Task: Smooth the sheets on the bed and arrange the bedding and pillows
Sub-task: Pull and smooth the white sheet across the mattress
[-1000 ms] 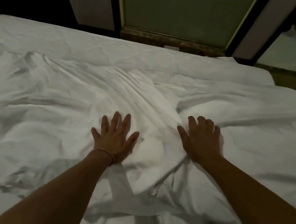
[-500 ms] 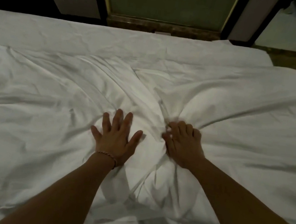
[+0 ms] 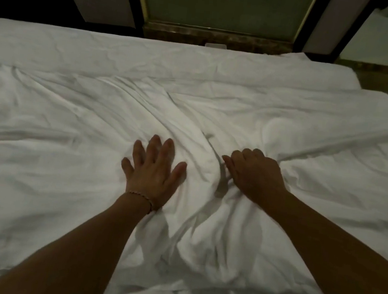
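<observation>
Left hand (image 3: 153,175): flat on the duvet (image 3: 63,154), fingers spread and pressing, same spot as a second ago.
Right hand (image 3: 254,175): was flat and open a second ago; fingers now curled, bunching a fold of duvet.
Duvet: white, rumpled, across the bed, a ridge between the hands.
Sheet (image 3: 126,56): bare strip along the far edge.
Meaning: likely anchoring left, about to tug right; smoothing is far from done.
Pillows: none in view.
</observation>
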The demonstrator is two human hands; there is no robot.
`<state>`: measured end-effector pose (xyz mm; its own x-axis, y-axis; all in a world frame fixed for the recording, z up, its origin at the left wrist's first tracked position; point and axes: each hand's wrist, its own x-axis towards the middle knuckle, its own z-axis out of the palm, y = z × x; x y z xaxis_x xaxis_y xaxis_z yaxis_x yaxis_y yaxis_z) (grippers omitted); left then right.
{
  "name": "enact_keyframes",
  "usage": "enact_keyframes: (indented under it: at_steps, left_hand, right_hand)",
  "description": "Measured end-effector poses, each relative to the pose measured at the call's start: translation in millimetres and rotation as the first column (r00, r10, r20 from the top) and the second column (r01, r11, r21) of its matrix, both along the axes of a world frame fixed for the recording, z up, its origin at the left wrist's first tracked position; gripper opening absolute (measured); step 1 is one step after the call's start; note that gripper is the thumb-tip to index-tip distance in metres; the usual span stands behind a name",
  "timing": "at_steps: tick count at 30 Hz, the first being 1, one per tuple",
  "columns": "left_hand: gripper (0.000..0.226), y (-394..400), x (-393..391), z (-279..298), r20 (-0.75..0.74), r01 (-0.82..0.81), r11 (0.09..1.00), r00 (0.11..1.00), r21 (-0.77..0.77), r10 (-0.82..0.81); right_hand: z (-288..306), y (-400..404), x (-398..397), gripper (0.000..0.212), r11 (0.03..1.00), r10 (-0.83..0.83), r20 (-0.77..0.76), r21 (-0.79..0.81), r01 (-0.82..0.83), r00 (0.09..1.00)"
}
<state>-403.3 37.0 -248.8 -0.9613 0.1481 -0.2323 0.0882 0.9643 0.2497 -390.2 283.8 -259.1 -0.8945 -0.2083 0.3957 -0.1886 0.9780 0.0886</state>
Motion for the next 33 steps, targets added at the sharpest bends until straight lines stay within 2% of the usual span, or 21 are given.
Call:
enact_keyframes:
  at_steps: [5, 7, 8, 10, 11, 13, 16, 19, 21, 24, 27, 33]
  left_hand:
    - [0.086, 16.9, 19.6, 1.4, -0.031, -0.077, 0.997, 0.996, 0.01, 0.078]
    - [0.088, 29.0, 31.6, 3.9, -0.018, -0.14, 0.989, 0.99, 0.047, 0.141]
    - [0.09, 35.4, 37.6, 6.4, -0.034, -0.165, 0.983, 0.985, 0.079, 0.168]
    - [0.091, 46.7, 45.2, 11.1, -0.068, -0.19, 0.974, 0.978, 0.124, 0.199]
    - [0.091, 52.6, 46.8, 13.4, -0.067, -0.205, 0.969, 0.974, 0.14, 0.215]
    - [0.087, 62.3, 48.2, 15.5, -0.061, -0.248, 0.954, 0.963, 0.169, 0.261]
    - [0.092, 77.4, 50.3, 16.7, -0.04, -0.294, 0.944, 0.952, 0.151, 0.303]
    - [0.102, 89.8, 54.4, 15.0, -0.009, -0.306, 0.943, 0.951, 0.13, 0.31]
    - [0.106, 93.6, 57.2, 11.4, 0.014, -0.302, 0.947, 0.953, 0.108, 0.302]
    - [0.1, 92.4, 58.9, 8.1, 0.007, -0.283, 0.955, 0.959, 0.087, 0.283]
    - [0.09, 88.6, 58.3, 8.3, -0.021, -0.255, 0.964, 0.966, 0.072, 0.257]
    - [0.09, 90.0, 54.1, 15.0, -0.036, -0.232, 0.967, 0.971, 0.105, 0.237]
  right_hand:
    - [10.3, 7.2, 6.8, 0.041, 0.998, 0.067, -0.119, 0.003, -0.067, 0.991]
    - [14.2, 17.7, 8.1, 0.044, 1.0, -0.001, -0.031, -0.018, 0.0, 1.0]
    - [18.9, 29.4, 8.6, 0.054, 0.998, -0.061, 0.07, -0.027, 0.063, 0.996]
    - [26.2, 63.4, 16.3, 0.076, 0.985, -0.171, 0.347, 0.039, 0.168, 0.922]
    - [24.3, 85.4, 24.0, 0.073, 0.982, -0.187, 0.376, 0.071, 0.173, 0.907]
    - [19.5, 118.5, 43.1, 0.058, 0.98, -0.184, 0.364, 0.002, 0.197, 0.913]
    - [17.7, 115.9, 62.4, 0.072, 0.988, -0.117, 0.381, -0.045, 0.144, 0.917]
    - [12.3, 78.3, 69.5, 0.082, 0.981, -0.033, 0.411, -0.161, 0.109, 0.911]
    - [7.6, 49.1, 70.8, 0.078, 0.976, -0.029, 0.393, -0.188, 0.112, 0.919]
    - [-8.8, 28.1, 67.0, 0.059, 0.987, -0.071, 0.342, -0.113, 0.116, 0.937]
    - [-16.8, 31.0, 61.6, 0.041, 0.98, -0.123, 0.191, -0.132, 0.15, 0.974]
    - [7.0, 52.4, 49.9, 0.03, 0.974, 0.111, 0.089, -0.206, -0.091, 0.99]
